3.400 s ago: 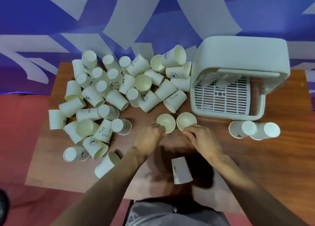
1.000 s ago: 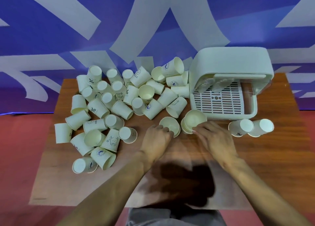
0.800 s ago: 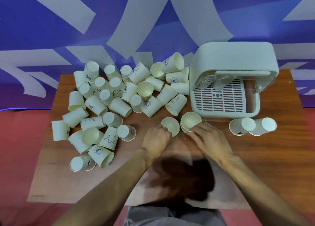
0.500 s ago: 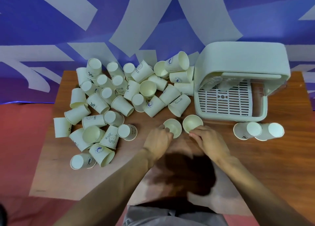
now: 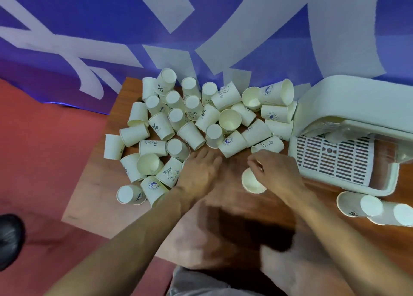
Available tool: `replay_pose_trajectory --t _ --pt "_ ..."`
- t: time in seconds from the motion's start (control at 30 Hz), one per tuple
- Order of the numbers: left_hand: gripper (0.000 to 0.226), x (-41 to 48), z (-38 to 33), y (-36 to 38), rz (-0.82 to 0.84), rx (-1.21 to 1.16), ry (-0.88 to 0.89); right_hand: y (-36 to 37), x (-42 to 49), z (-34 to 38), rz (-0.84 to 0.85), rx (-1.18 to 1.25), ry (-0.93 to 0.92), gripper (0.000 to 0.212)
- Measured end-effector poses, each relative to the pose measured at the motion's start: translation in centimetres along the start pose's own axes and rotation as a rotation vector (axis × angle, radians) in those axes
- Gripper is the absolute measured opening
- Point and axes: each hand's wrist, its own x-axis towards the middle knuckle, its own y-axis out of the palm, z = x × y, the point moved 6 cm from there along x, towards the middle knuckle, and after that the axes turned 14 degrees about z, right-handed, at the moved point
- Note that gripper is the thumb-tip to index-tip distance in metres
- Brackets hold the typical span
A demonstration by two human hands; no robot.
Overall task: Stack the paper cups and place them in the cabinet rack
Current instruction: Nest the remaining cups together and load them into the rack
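Observation:
Several white paper cups lie in a loose pile on the left and middle of the brown table. My left hand reaches to the near edge of that pile with its fingers stretched out, and I see nothing in it. My right hand grips a paper cup just in front of the pile, mouth turned up toward me; whether more cups are nested in it I cannot tell. The white cabinet stands to the right, and its slotted rack shows cups at the back.
Two more cups lie on their sides in front of the cabinet at the right edge. A blue and white patterned wall rises behind the table. A dark shoe shows on the red floor at the far left.
Two upright cups stood between my hands before; now only one shows, in my right hand. My left hand has let go and moved left to the pile. The view has swung left.

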Motion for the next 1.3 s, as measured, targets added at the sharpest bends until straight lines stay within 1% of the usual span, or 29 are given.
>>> replay_pose_trajectory --t 0.1,0.17,0.23,0.33,0.4,0.47,0.53,0.57,0.63,0.7,0.73,0.8,0.83,0.9,0.97,1.07,1.1,1.17,1.23,1.3 --pt "0.026 -1.1 3.5 1.8 0.165 0.041 -0.143 0.2 3.4 0.7 0.006 0.060 0.040 0.031" --pt "0.036 -1.7 4.5 2.6 0.238 0.059 -0.142 0.9 5.3 0.8 0.027 0.096 0.071 0.044" --pt "0.044 -2.1 5.0 3.2 0.244 0.092 -0.127 1.7 6.8 1.0 0.062 0.118 0.109 0.052" --pt "0.047 -2.2 5.3 3.3 0.212 0.097 -0.127 2.7 8.1 1.0 0.084 0.141 0.159 0.051" --pt "0.047 -2.2 5.0 2.6 0.160 0.066 -0.119 3.0 8.4 1.0 0.055 0.148 0.169 0.048" --pt "0.052 -2.4 4.7 2.3 0.099 -0.048 -0.158 2.9 8.4 1.1 0.001 0.155 0.166 0.041" --pt "0.057 -3.1 4.3 2.7 0.069 -0.257 -0.258 2.9 8.5 1.5 -0.020 0.156 0.157 0.037" --pt "0.059 -3.5 3.9 3.2 0.069 -0.352 -0.304 3.0 8.5 1.6 -0.015 0.171 0.148 0.037" --pt "0.067 -4.1 2.8 4.6 0.133 -0.431 -0.367 3.0 8.1 2.0 0.007 0.243 0.123 0.038" --pt "0.084 -4.2 2.0 5.9 0.215 -0.420 -0.400 2.7 7.4 2.0 0.022 0.315 0.095 0.033" --pt "0.087 -4.0 1.7 6.1 0.224 -0.401 -0.400 2.5 7.0 2.0 0.020 0.323 0.084 0.027" --pt "0.083 -3.4 1.2 5.9 0.218 -0.308 -0.348 2.0 5.8 1.7 0.009 0.321 0.064 0.016" --pt "0.081 -3.0 0.9 5.8 0.242 -0.242 -0.303 1.8 5.2 1.4 0.001 0.320 0.054 0.014" --pt "0.078 -2.3 0.6 5.7 0.317 -0.126 -0.244 1.3 3.9 1.0 -0.012 0.313 0.032 0.016" --pt "0.065 -1.7 0.5 5.5 0.361 -0.069 -0.227 0.5 2.4 0.4 -0.042 0.337 0.029 0.020" --pt "0.030 -1.0 -0.1 3.5 0.285 -0.073 -0.158 -1.3 -0.9 -1.3 -0.141 0.450 0.044 0.021" --pt "0.024 -0.8 -0.3 2.7 0.247 -0.076 -0.135 -1.9 -2.2 -2.0 -0.184 0.456 0.036 0.020" --pt "0.024 -0.9 -0.6 0.6 0.125 -0.106 -0.123 -2.8 -5.1 -3.3 -0.270 0.414 0.018 0.015" --pt "0.022 -1.5 -1.0 -2.1 -0.076 -0.206 -0.124 -3.3 -7.8 -4.4 -0.364 0.356 0.028 0.009" --pt "0.018 -2.4 -2.1 -4.3 -0.260 -0.279 -0.097 -3.1 -10.0 -5.2 -0.422 0.263 0.037 0.011"
